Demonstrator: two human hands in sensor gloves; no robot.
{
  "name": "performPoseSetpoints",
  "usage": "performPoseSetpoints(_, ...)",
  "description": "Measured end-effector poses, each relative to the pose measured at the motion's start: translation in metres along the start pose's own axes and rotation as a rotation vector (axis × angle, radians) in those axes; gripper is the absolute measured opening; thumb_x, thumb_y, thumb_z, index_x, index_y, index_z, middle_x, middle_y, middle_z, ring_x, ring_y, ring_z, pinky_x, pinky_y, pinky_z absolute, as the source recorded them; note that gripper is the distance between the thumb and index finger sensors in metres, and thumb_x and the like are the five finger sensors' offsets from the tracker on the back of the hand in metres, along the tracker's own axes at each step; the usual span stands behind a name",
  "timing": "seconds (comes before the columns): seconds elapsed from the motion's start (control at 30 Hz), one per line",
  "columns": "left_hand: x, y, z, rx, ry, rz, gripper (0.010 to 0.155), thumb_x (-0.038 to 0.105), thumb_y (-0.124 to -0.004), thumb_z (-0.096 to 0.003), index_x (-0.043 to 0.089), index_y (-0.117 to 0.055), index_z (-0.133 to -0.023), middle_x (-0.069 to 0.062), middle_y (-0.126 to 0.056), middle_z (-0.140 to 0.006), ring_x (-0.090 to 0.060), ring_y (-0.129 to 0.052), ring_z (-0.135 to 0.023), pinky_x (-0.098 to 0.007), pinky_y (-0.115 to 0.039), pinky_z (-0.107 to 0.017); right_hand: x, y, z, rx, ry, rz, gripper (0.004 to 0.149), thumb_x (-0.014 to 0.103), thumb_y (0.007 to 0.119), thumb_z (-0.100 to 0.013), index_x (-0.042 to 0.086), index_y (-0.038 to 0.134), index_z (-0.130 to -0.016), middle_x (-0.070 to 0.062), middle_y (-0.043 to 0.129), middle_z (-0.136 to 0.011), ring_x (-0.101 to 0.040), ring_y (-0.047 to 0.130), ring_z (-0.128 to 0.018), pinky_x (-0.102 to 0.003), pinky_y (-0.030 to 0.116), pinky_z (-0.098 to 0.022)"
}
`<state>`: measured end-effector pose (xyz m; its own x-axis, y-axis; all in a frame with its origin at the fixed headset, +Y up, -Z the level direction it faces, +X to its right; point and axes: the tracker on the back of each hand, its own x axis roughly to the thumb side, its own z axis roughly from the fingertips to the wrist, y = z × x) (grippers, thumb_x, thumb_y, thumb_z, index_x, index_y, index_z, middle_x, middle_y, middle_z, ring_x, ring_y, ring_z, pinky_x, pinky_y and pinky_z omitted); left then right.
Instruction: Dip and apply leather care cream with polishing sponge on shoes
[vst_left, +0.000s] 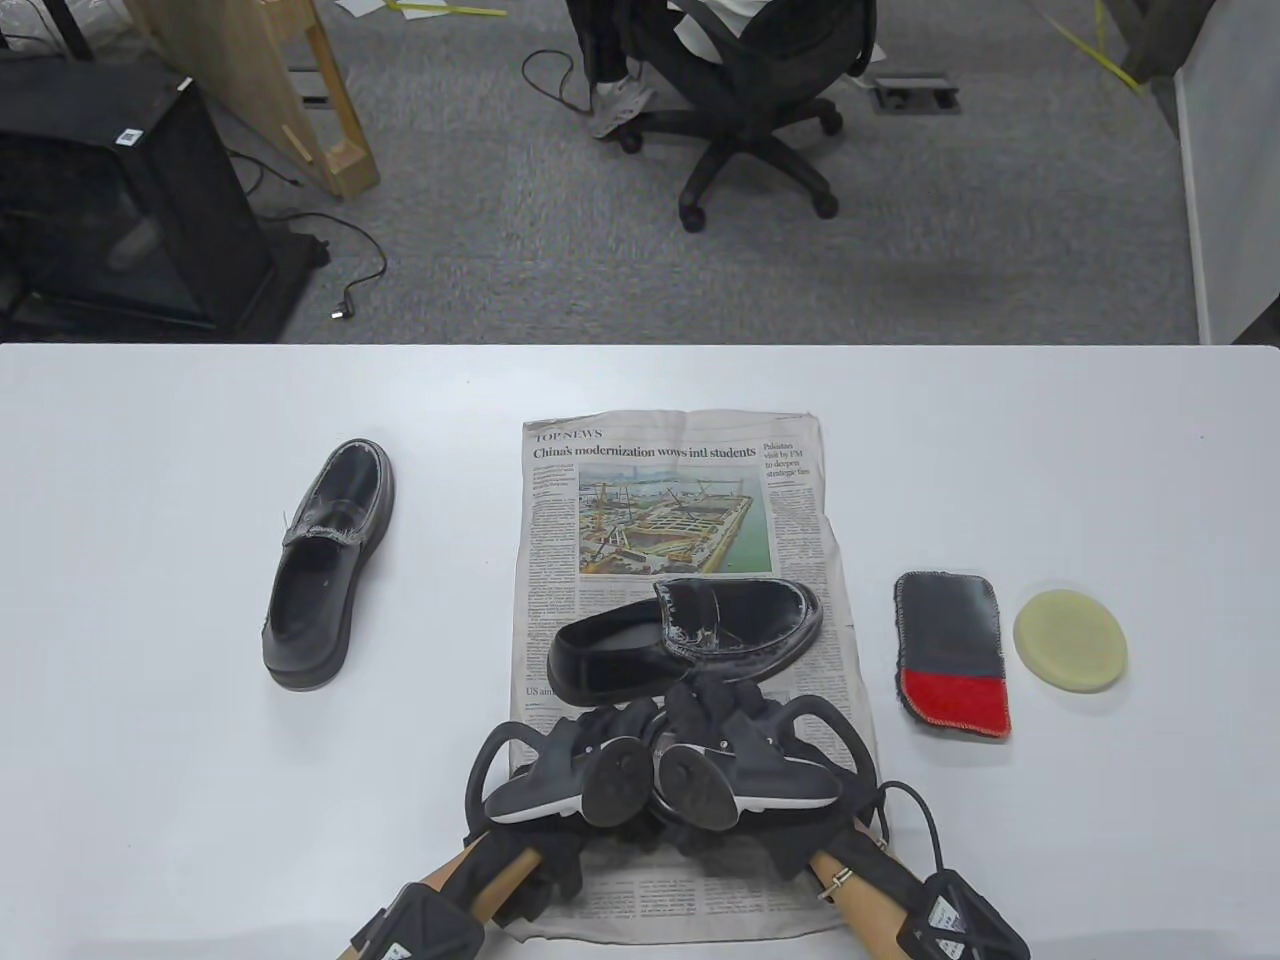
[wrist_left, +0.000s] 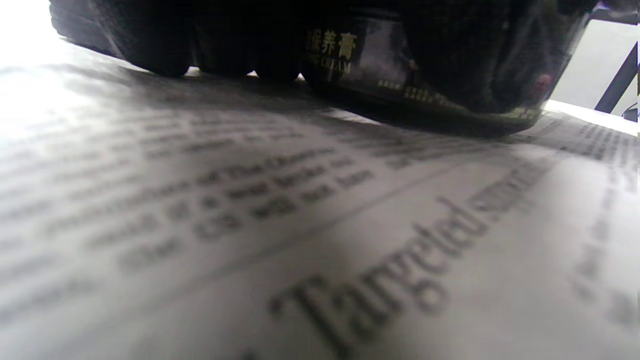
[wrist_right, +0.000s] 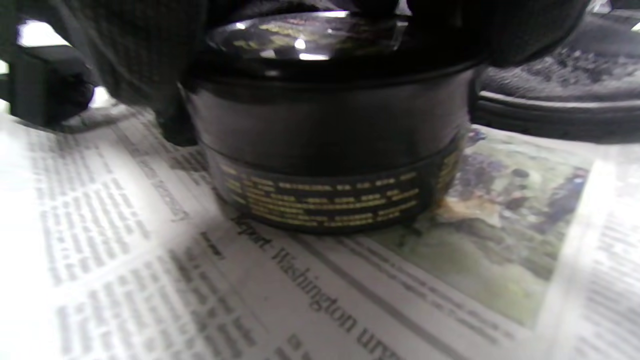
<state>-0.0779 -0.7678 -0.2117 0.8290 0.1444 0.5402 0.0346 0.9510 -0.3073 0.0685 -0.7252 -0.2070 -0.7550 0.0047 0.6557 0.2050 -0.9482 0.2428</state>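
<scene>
A black cream jar (wrist_right: 330, 150) with gold lettering stands on the newspaper (vst_left: 680, 480), just in front of a black loafer (vst_left: 690, 635) that lies there. In the table view both hands cover the jar. My left hand (vst_left: 620, 722) grips the jar's body (wrist_left: 415, 75), with its fingers (wrist_left: 165, 45) down on the paper. My right hand (vst_left: 712, 702) grips the jar's shiny lid (wrist_right: 305, 37) from above. The second black loafer (vst_left: 330, 565) lies on the table to the left. A round pale yellow sponge (vst_left: 1070, 640) lies at the right.
A black cloth with a red end (vst_left: 950, 655) lies between the newspaper and the sponge. The loafer's sole (wrist_right: 555, 110) is close behind the jar. The white table (vst_left: 150, 800) ends at a far edge, with an office chair (vst_left: 750, 90) beyond.
</scene>
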Motion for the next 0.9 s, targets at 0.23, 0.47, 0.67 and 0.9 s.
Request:
performPoseSetpoints(0.23, -0.003, 0.002, 0.002, 0.049, 0.028, -0.055, 0.114, 0.062, -0.086, -0.03, 0.006, -0.036, -0.116, -0.011, -0.067, -0.113, -0.031, -0.072, -0.101, -0.049, -0.068, -0.073, 0.006, 0.005, 0.008, -0.055, 0.066, 0.073, 0.099, 0.072, 0.061, -0.044, 0.015, 0.031, -0.119, -0.031, 0.033, -0.122, -0.064, 0.049, -0.1, -0.071, 0.053, -0.07)
performPoseSetpoints(0.47, -0.003, 0.002, 0.002, 0.037, 0.017, -0.048, 0.115, 0.062, -0.086, -0.0299, 0.005, -0.035, -0.117, -0.012, -0.067, -0.114, -0.031, -0.073, -0.1, -0.047, -0.071, -0.072, 0.001, 0.006, 0.01, -0.073, -0.06, -0.128, 0.086, 0.057, 0.079, -0.044, 0.028, 0.04, -0.114, -0.015, 0.031, -0.124, -0.062, 0.035, -0.107, -0.066, 0.047, -0.073)
performPoseSetpoints(0.67, -0.008, 0.0, 0.003, 0.009, -0.004, 0.043, 0.114, 0.06, -0.086, -0.0339, 0.005, -0.031, -0.117, -0.016, -0.058, -0.118, -0.039, -0.061, -0.107, -0.059, -0.061, -0.074, 0.009, 0.009, 0.013, -0.055, 0.061, 0.095, 0.118, 0.074, 0.054, -0.045, -0.008, 0.016, -0.12, -0.051, 0.02, -0.113, -0.071, 0.038, -0.096, -0.075, 0.048, -0.067)
performPoseSetpoints(0.9, -0.008, -0.002, 0.001, -0.009, 0.002, 0.059, 0.111, 0.059, -0.085, -0.0335, 0.003, -0.038, -0.117, -0.027, -0.049, -0.119, -0.051, -0.052, -0.104, -0.065, -0.056, -0.074, 0.008, 0.008, 0.007, -0.033, -0.025, -0.037, 0.107, 0.062, 0.075, -0.045, 0.006, 0.023, -0.12, -0.042, 0.023, -0.117, -0.07, 0.035, -0.099, -0.074, 0.046, -0.069)
